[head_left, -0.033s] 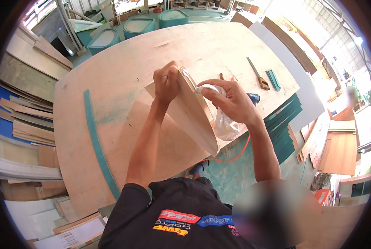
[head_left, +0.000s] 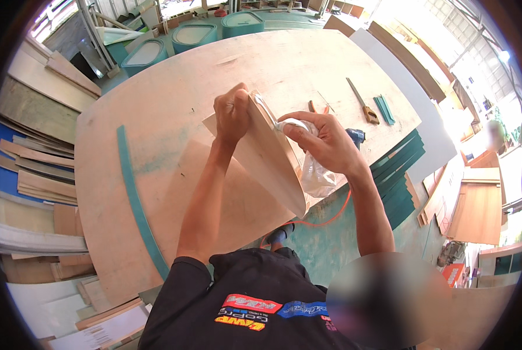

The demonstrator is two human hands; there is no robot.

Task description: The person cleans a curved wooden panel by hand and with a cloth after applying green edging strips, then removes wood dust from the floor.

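Note:
My left hand (head_left: 233, 114) is closed on the upper end of a pale wooden panel (head_left: 267, 166), which stands tilted on edge over the table's near side. A clear plastic bag (head_left: 317, 178) hangs from my right hand (head_left: 325, 140); the fingers pinch its narrow white-filled end against the panel's edge. Along the top of that edge, close to my left hand, runs a streak of white paste (head_left: 259, 102). The underside of the panel and the tips of my left fingers are hidden.
On the large wooden table (head_left: 156, 111) lie a curved green strip (head_left: 131, 181), a handsaw (head_left: 366, 108), orange-handled pliers (head_left: 312, 107), a blue power tool (head_left: 356, 136) and small green strips (head_left: 384, 109). Dark green strips (head_left: 398, 175) overhang the right side. An orange hose (head_left: 331, 220) crosses the floor.

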